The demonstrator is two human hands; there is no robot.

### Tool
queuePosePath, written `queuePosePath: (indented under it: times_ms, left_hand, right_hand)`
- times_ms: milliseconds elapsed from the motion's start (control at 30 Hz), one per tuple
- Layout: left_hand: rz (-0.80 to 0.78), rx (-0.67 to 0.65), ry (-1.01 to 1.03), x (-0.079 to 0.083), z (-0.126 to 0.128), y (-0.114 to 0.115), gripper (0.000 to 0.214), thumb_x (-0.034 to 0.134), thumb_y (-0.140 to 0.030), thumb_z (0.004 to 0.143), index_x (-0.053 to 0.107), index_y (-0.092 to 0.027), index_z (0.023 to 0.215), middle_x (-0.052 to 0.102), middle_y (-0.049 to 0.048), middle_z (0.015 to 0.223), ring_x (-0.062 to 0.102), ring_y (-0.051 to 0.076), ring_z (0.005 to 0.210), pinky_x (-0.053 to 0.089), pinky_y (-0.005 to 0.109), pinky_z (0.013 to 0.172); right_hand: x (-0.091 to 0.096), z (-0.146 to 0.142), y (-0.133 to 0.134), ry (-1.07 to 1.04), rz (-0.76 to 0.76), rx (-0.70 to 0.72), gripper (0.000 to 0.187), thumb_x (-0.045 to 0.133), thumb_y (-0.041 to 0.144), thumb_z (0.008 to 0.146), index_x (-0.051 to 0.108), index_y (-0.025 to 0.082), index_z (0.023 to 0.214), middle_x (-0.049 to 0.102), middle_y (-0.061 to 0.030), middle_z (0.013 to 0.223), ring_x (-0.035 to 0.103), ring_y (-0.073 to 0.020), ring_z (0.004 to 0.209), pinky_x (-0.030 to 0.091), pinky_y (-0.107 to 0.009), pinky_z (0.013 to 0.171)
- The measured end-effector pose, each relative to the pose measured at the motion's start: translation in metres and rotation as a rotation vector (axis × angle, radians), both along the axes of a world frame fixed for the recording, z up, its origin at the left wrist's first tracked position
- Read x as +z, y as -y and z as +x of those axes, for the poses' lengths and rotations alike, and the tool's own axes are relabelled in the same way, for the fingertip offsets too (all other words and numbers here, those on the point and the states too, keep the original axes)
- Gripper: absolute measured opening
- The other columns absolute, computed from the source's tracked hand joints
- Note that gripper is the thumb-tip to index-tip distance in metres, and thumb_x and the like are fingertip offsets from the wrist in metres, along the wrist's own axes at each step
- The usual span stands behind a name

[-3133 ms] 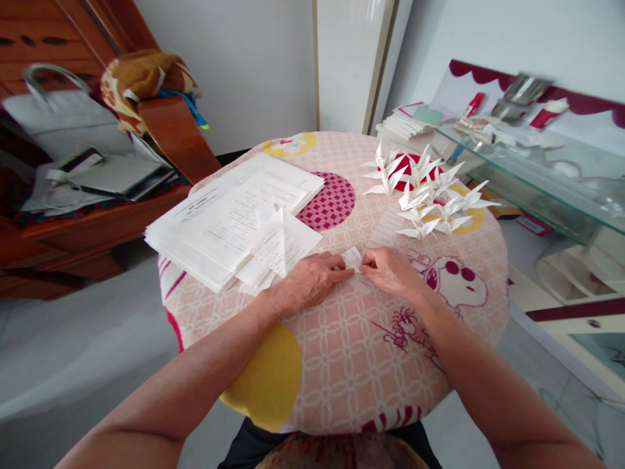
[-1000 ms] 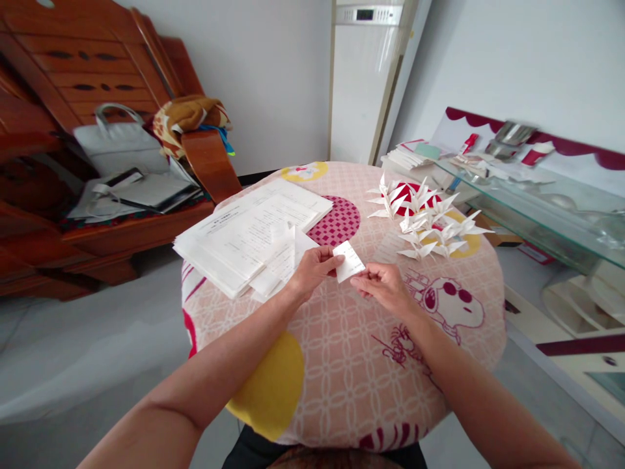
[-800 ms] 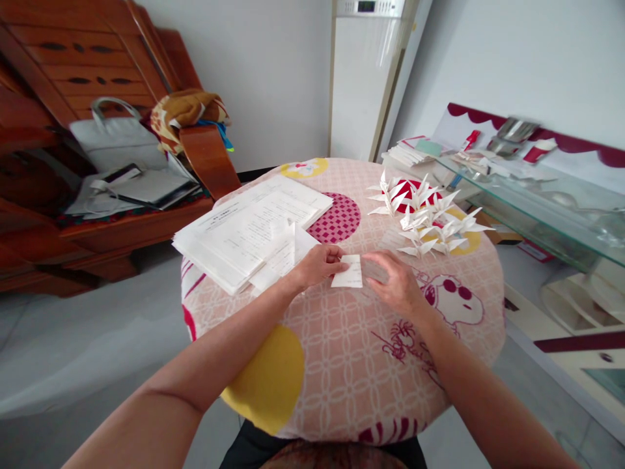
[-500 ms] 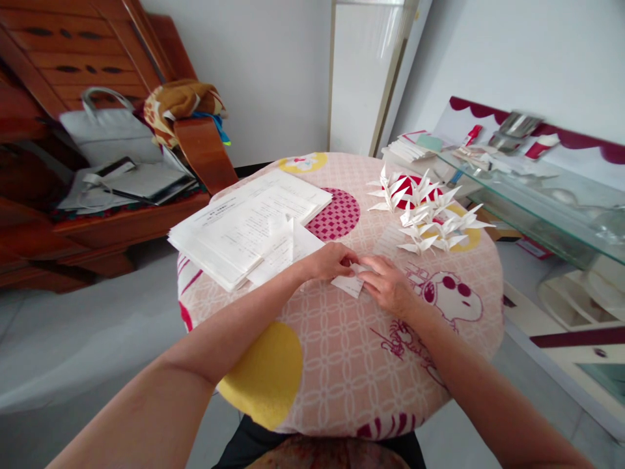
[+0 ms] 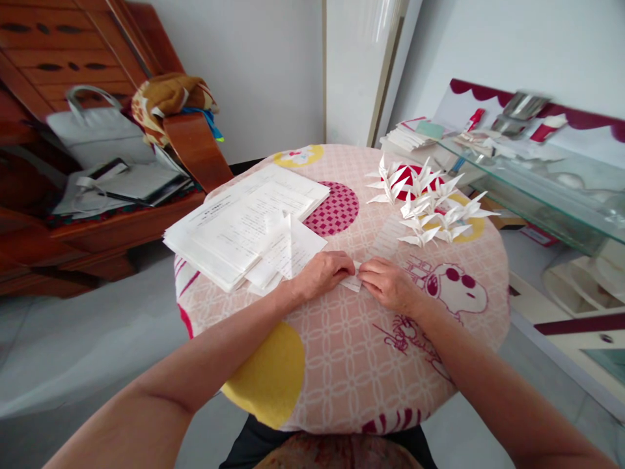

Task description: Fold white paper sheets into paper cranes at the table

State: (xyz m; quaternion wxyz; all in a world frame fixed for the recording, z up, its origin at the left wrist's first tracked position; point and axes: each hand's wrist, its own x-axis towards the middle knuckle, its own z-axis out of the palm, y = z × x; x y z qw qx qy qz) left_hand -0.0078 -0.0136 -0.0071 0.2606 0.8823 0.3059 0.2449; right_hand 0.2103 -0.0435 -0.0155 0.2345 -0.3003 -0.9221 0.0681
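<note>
Left grip: the fingers of the left hand point(image 5: 329, 270) are curled in close, tips drawn together at the left side of a small piece of folded white paper point(image 5: 350, 283). Right grip: the thumb and fingers of the right hand point(image 5: 388, 284) come nearly together on its right edge. I read both as narrow pinches; the undersides of the fingertips are hidden from me.

The paper lies low between the two hands, on or just above the tabletop point(image 5: 342, 365); which, I cannot tell. Printed lines show on it.

Handling, my estimate: almost weightless, thin, springy along its creases, easily torn or wrinkled. Little slip expected. I would hold it by opposite edges, fingertips only, and press on layered parts rather than a single ply.

Pose: backs of both hands uppermost, wrists low, fingertips facing each other. Forearms come in from the near side and converge on the paper.

Farther out: a stack of printed sheets point(image 5: 234, 225) beyond the left hand, with a creased sheet point(image 5: 305, 247) by its near corner; white origami cranes point(image 5: 420, 205) grouped beyond the right hand, well apart from it.
</note>
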Motion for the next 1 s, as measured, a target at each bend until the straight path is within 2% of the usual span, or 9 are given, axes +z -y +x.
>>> queuePosePath:
  times_ms: [100, 200, 267, 367, 500, 700, 867, 1000]
  left_hand:
    - [0.023, -0.072, -0.043, 0.004, -0.008, 0.004, 0.02, 0.051, -0.02, 0.094, 0.07, -0.017, 0.09, 0.067, 0.0059, 0.089, 0.063, 0.016, 0.084, 0.047, 0.027, 0.079]
    - [0.077, -0.116, -0.094, 0.005, -0.013, 0.008, 0.017, 0.059, -0.03, 0.092, 0.069, -0.017, 0.096, 0.067, 0.0082, 0.096, 0.063, 0.019, 0.09, 0.048, 0.029, 0.081]
    - [0.127, -0.111, -0.129, 0.003, -0.013, 0.01, 0.02, 0.062, -0.033, 0.091, 0.069, -0.016, 0.098, 0.067, 0.0094, 0.097, 0.062, 0.02, 0.092, 0.047, 0.029, 0.08]
    - [0.161, -0.078, -0.15, 0.001, -0.01, 0.012, 0.019, 0.057, -0.031, 0.094, 0.069, -0.016, 0.093, 0.067, 0.0091, 0.093, 0.062, 0.02, 0.09, 0.047, 0.03, 0.08]
    - [0.074, -0.012, -0.081, 0.0, -0.006, 0.011, 0.022, 0.052, -0.026, 0.095, 0.07, -0.016, 0.087, 0.069, 0.0083, 0.091, 0.063, 0.018, 0.086, 0.048, 0.029, 0.079]
    - [-0.076, 0.145, -0.04, 0.004, 0.0, 0.009, 0.015, 0.059, -0.022, 0.089, 0.069, -0.017, 0.079, 0.069, 0.0044, 0.086, 0.062, 0.016, 0.077, 0.045, 0.026, 0.07]
    - [-0.092, 0.209, -0.114, 0.007, 0.005, 0.009, 0.016, 0.059, -0.02, 0.086, 0.066, -0.016, 0.073, 0.067, 0.0028, 0.081, 0.059, 0.014, 0.071, 0.041, 0.026, 0.065]
    - [-0.091, 0.219, -0.132, 0.006, 0.006, 0.009, 0.016, 0.059, -0.021, 0.086, 0.066, -0.017, 0.073, 0.068, 0.0028, 0.082, 0.059, 0.014, 0.072, 0.041, 0.026, 0.066]
  right_hand:
    - [0.002, 0.0, 0.001, 0.015, -0.004, -0.001, 0.027, 0.046, 0.013, 0.096, 0.071, 0.017, 0.088, 0.067, -0.0106, 0.092, 0.058, -0.0227, 0.088, 0.049, -0.037, 0.082]
    - [0.002, 0.0, 0.001, 0.012, -0.011, 0.0, 0.028, 0.046, 0.012, 0.095, 0.071, 0.018, 0.085, 0.067, -0.0105, 0.091, 0.058, -0.0223, 0.087, 0.049, -0.035, 0.08]
    - [0.001, -0.001, 0.002, -0.008, -0.024, -0.013, 0.028, 0.046, 0.011, 0.095, 0.071, 0.017, 0.084, 0.067, -0.0107, 0.09, 0.059, -0.0221, 0.087, 0.05, -0.035, 0.08]
    - [0.0, -0.003, 0.003, -0.073, -0.076, -0.081, 0.026, 0.049, 0.01, 0.093, 0.071, 0.016, 0.082, 0.067, -0.0105, 0.087, 0.06, -0.0218, 0.086, 0.05, -0.035, 0.079]
    - [0.005, -0.005, 0.003, -0.174, -0.19, -0.162, 0.022, 0.055, 0.012, 0.091, 0.07, 0.018, 0.076, 0.066, -0.0075, 0.083, 0.06, -0.0194, 0.081, 0.047, -0.032, 0.076]
    - [0.014, -0.008, 0.003, -0.191, -0.429, -0.334, 0.016, 0.063, 0.017, 0.084, 0.072, 0.018, 0.071, 0.066, -0.0025, 0.07, 0.058, -0.0154, 0.067, 0.04, -0.028, 0.065]
    - [0.015, -0.009, 0.002, -0.213, -0.669, -0.463, 0.012, 0.065, 0.022, 0.079, 0.073, 0.017, 0.072, 0.067, 0.0004, 0.06, 0.056, -0.0131, 0.055, 0.036, -0.025, 0.055]
    - [0.019, -0.013, 0.0, -0.2, -0.744, -0.491, 0.018, 0.062, 0.021, 0.079, 0.068, 0.018, 0.062, 0.062, 0.0018, 0.05, 0.049, -0.0105, 0.045, 0.032, -0.024, 0.05]
